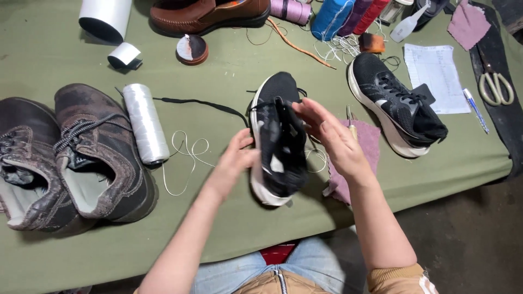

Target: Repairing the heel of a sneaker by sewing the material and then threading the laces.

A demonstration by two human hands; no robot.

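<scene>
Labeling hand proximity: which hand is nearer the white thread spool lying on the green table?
Left. The left hand is just right of the white thread spool, gripping the black-and-white sneaker. The right hand is on the sneaker's far side, farther away.

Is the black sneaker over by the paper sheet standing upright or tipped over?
Upright: the black sneaker rests on its white sole on the table, laces facing up.
</scene>
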